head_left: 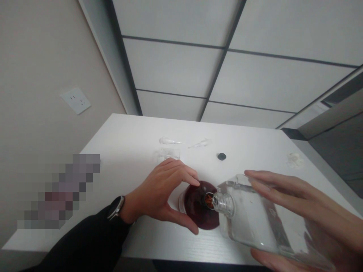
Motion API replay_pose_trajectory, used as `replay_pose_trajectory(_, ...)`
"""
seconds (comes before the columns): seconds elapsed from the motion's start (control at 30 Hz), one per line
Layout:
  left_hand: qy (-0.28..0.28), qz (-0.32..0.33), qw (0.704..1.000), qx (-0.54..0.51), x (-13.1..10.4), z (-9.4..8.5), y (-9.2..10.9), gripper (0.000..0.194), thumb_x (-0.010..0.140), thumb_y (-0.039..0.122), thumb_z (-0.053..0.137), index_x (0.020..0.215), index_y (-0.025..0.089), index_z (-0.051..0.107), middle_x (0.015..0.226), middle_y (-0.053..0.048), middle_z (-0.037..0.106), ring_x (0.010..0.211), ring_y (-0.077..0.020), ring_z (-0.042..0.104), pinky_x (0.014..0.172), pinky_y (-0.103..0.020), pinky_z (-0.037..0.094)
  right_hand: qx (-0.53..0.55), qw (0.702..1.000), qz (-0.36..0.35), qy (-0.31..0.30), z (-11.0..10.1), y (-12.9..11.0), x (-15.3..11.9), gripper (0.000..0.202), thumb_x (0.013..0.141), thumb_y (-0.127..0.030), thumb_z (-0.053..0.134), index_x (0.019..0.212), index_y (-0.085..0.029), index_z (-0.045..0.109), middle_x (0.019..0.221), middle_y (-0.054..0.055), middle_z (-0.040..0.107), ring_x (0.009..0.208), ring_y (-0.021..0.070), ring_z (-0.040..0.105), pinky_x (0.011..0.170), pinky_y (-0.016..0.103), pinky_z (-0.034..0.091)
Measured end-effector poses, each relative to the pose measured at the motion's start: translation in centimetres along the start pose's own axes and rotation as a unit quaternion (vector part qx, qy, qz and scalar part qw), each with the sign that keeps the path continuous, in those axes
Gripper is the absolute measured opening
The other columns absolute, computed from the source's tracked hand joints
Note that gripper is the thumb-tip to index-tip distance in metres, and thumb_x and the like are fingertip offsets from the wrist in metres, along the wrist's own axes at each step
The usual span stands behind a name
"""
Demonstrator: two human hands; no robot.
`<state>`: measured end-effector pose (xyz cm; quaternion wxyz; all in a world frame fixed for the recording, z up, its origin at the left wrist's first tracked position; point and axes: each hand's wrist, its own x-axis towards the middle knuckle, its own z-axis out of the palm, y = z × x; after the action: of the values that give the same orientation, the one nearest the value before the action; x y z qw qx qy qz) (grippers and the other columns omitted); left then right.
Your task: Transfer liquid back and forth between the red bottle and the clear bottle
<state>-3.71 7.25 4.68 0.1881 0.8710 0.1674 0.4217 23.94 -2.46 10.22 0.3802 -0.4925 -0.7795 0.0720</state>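
A round dark red bottle (pixel 195 211) stands on the white table, with its narrow mouth facing up and orange-brown bits showing inside. My left hand (pixel 167 189) curves around its left side, thumb and index finger against it. In my right hand (pixel 300 204) is a large clear bottle (pixel 252 215), tipped almost on its side. Its uncapped threaded neck points left and sits right at the red bottle's mouth. Whether liquid is flowing between them I cannot make out. Behind the red bottle lies a small dark cap (pixel 221 156).
Two clear plastic droppers (pixel 171 141) lie toward the back of the white table (pixel 127 151), near a small clear square container (pixel 168 153). A crumpled whitish item (pixel 295 160) rests at the right. White panels rise behind the table; a pixelated patch covers the left edge.
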Motion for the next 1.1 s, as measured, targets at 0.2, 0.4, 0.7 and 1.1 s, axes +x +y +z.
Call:
replay_pose_trajectory(0.2,-0.002,0.001,1.0,0.002,0.07,-0.09,0.11,0.062,0.086,0.074,0.077,0.117,0.025,0.055,0.108,-0.006,0.078,0.093,-0.0217,0.076,0.084,-0.036,0.052,0.005,1.0,0.019,0.007,-0.17,-0.08,-0.42,0.047,0.099,-0.058,0.071,0.142,-0.042,0.067,0.139,0.007,0.07,0.123,0.0294,0.071,0.099,0.042,0.065)
replay_pose_trajectory(0.4,-0.003,-0.004,1.0,-0.002,0.03,0.01,0.07,0.063,0.085,0.075,0.078,0.118,0.026,0.055,0.108,-0.005,0.078,0.093,-0.0228,0.075,0.085,-0.037,0.051,0.015,0.999,0.041,-0.008,-0.23,-0.1,-0.6,0.054,0.093,-0.061,0.077,0.144,-0.046,0.065,0.142,0.005,0.068,0.125,0.0323,0.069,0.101,0.046,0.064)
replay_pose_trajectory(0.7,-0.01,-0.011,1.0,-0.014,-0.02,-0.08,0.07,0.063,0.084,0.073,0.08,0.118,0.026,0.055,0.109,-0.005,0.078,0.094,-0.0231,0.074,0.086,-0.036,0.05,0.008,0.999,0.044,0.014,-0.2,-0.39,-0.47,0.052,0.091,-0.06,0.078,0.139,-0.042,0.07,0.137,0.006,0.071,0.122,0.0352,0.072,0.104,0.049,0.064)
replay_pose_trajectory(1.1,-0.002,-0.005,1.0,-0.008,0.04,0.1,-0.05,0.064,0.083,0.076,0.078,0.117,0.026,0.055,0.108,-0.005,0.079,0.092,-0.0223,0.075,0.084,-0.036,0.05,0.019,1.0,0.008,-0.001,-0.29,-0.31,0.02,0.053,0.093,-0.05,0.082,0.143,-0.04,0.068,0.14,0.005,0.071,0.125,0.0282,0.07,0.103,0.038,0.063)
